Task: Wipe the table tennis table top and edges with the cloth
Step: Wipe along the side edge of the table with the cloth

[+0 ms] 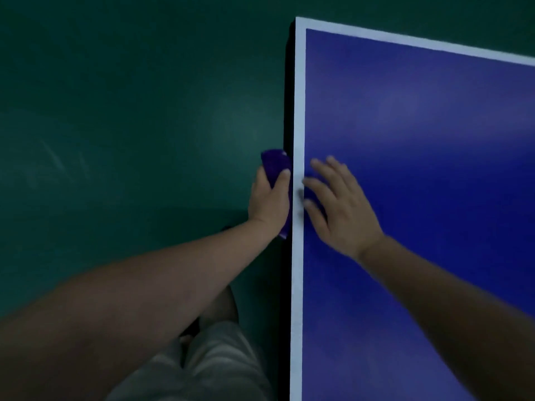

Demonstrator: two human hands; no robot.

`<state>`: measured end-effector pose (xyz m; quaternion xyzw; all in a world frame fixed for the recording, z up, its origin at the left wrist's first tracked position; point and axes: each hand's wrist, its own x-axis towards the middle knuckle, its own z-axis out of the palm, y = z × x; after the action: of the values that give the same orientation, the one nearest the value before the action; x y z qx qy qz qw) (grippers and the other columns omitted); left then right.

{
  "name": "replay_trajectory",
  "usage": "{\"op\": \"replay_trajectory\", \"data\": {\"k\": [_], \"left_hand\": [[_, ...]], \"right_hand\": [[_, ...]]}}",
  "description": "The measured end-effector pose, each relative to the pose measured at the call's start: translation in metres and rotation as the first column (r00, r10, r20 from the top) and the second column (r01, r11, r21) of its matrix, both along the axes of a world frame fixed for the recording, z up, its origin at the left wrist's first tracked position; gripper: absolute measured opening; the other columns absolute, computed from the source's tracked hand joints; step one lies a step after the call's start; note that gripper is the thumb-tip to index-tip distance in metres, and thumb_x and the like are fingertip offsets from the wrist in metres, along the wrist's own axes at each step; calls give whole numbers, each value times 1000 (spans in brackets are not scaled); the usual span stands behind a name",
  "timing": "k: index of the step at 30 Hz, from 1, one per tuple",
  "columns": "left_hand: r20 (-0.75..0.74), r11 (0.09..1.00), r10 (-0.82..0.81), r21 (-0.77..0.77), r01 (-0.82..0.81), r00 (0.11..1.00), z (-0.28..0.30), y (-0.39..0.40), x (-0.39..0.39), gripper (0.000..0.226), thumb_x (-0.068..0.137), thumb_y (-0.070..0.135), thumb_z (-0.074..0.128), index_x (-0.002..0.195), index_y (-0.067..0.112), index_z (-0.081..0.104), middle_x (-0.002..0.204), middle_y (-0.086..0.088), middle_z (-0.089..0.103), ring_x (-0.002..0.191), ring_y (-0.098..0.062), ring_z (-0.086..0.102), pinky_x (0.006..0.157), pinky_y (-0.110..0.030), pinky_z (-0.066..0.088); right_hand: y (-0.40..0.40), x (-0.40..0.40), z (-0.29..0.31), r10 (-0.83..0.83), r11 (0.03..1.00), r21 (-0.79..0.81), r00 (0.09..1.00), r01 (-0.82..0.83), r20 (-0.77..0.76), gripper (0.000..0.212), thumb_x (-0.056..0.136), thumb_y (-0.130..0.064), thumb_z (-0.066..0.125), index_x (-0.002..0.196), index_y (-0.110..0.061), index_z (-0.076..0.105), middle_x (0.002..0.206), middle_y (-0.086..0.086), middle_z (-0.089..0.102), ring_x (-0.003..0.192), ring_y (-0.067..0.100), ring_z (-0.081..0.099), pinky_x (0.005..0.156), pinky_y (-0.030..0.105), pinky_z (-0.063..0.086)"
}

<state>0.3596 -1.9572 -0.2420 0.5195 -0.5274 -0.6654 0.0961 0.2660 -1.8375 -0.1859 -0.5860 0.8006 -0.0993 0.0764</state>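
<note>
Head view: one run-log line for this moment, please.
left hand grips purple cloth against table side edge | right hand flat on blue top

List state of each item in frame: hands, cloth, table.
left hand: grips the cloth against the table's side edge
right hand: flat on the tabletop, fingers spread
cloth: purple, bunched, pressed to the side edge
table: blue top, white border, corner visible

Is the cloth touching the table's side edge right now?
Touching: the head view shows the left hand pressing the purple cloth against the table's dark side edge, no gap visible.
</note>
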Motion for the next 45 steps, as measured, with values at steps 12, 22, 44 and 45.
{"op": "replay_trajectory", "data": {"k": [12,22,44,45], "left_hand": [[-10,999,-34,22,34,999,1,-29,-26,11,90,54,47,100,55,52,102,5,68,91,-16,66,91,-45,52],[52,984,132,-127,-125,990,-10,-82,-99,35,92,52,41,123,36,46,96,21,59,84,-7,59,74,-28,37],[-17,992,-114,-54,113,993,8,-199,-178,24,101,38,46,124,32,47,107,8,65,96,-17,63,85,-30,46],[-18,987,-142,-77,141,990,7,-210,-184,27,101,38,45,127,30,46,111,3,65,98,-20,62,87,-32,47]], "right_hand": [[-156,-135,-11,0,984,180,997,14,-75,59,107,-40,29,157,-9,24,166,11,14,154,29,4,125,42,3],[-160,-137,-19,-101,986,134,995,100,0,63,103,-44,30,156,-11,27,165,9,18,153,29,10,125,44,5],[-172,-136,-13,-185,982,54,981,182,63,50,103,-36,41,141,-5,53,154,11,42,148,30,30,121,47,23],[-177,-136,-14,-205,979,9,977,205,54,45,102,-31,44,135,-4,58,148,13,49,143,32,37,120,47,27]]}}
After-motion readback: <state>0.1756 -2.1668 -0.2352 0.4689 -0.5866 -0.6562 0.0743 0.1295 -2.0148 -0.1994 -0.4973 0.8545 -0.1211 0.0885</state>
